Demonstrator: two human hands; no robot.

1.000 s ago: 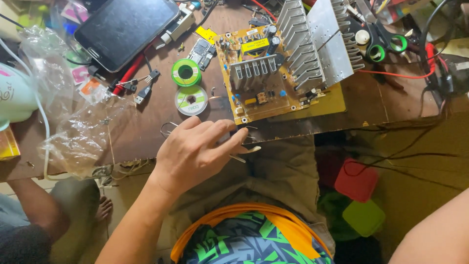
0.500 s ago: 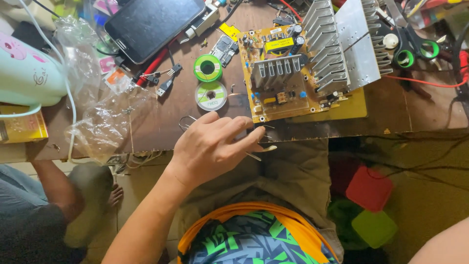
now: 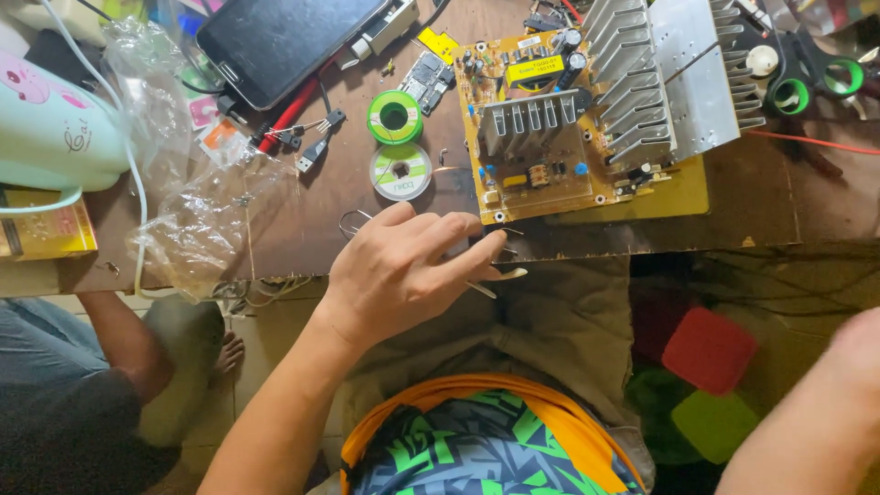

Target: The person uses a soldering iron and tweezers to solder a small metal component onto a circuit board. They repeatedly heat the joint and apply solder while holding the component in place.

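Pinching slim metal tweezers (image 3: 490, 280) in my left hand (image 3: 403, 275) at the bench (image 3: 302, 229) edge, I haven't reached the circuit board (image 3: 541, 137) just beyond; right hand's grip hidden, forearm only.

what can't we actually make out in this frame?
Head view only.
- Right hand: cut off by the right edge; only the forearm shows, so its grip is unknown.
- Thin metal tool under the left hand: the fingers cover most of it, so its kind is unclear.
- Circuit board: components too small to identify.
- Scissors: blades cut off by the top edge.
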